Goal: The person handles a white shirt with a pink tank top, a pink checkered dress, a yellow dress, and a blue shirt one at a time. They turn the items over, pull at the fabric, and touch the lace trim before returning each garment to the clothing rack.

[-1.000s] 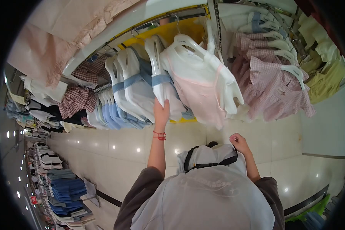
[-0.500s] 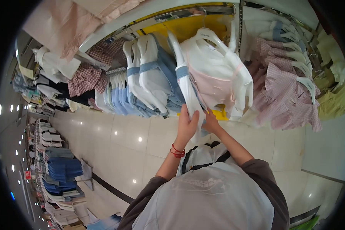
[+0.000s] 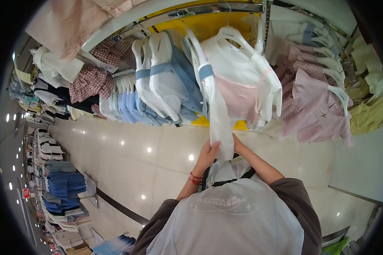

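A white sleeve (image 3: pixel 220 123) with a blue band near its top hangs from a rack and reaches down to both hands. My left hand (image 3: pixel 207 154), below a red bracelet, pinches the sleeve's left edge near its lower end. At the sleeve's right edge is my right hand (image 3: pixel 238 146), its fingers mostly hidden behind the cloth. Just right of the sleeve hangs a white and pink top (image 3: pixel 236 91) on a white hanger. Blue and white garments (image 3: pixel 170 80) hang to the left.
Pink checked tops (image 3: pixel 315 97) hang on the right, with yellow clothes beyond. Red checked garments (image 3: pixel 91 83) hang at the upper left. Folded-looking blue clothes (image 3: pixel 66 187) line another rack at the far left. A metal rail (image 3: pixel 200 9) crosses above, and pale floor tiles (image 3: pixel 157 148) lie below.
Both hands have moved down along the sleeve, toward the body. The sleeve now hangs straighter and shows more of its length. The view has shifted slightly.
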`<state>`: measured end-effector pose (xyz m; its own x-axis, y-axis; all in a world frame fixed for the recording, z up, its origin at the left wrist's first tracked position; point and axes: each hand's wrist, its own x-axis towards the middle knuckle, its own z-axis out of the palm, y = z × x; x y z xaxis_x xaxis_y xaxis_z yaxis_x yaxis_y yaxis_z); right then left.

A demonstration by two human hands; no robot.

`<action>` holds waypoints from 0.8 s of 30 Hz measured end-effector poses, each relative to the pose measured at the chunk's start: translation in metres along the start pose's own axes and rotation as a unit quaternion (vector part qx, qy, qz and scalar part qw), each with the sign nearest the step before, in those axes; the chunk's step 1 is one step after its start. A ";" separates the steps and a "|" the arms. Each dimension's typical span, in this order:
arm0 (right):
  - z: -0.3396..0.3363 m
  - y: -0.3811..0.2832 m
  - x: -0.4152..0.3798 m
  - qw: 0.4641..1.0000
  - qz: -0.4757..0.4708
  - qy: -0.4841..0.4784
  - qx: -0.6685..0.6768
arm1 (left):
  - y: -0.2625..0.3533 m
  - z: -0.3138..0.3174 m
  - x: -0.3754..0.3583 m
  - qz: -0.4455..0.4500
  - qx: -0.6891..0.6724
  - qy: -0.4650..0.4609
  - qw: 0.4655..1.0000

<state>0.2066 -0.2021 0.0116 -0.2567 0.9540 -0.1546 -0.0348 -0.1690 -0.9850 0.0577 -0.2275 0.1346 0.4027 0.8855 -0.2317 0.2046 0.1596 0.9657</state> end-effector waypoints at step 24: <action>-0.008 -0.141 -0.079 0.986 -0.071 0.125 0.085 | 0.065 0.023 0.007 0.275 0.101 0.023 0.956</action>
<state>0.2393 -0.2513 0.1619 0.0072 0.9987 -0.0501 -0.2203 -0.0473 -0.9743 0.0943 -0.2208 0.1926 0.4598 0.8303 0.3149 0.1439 -0.4196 0.8962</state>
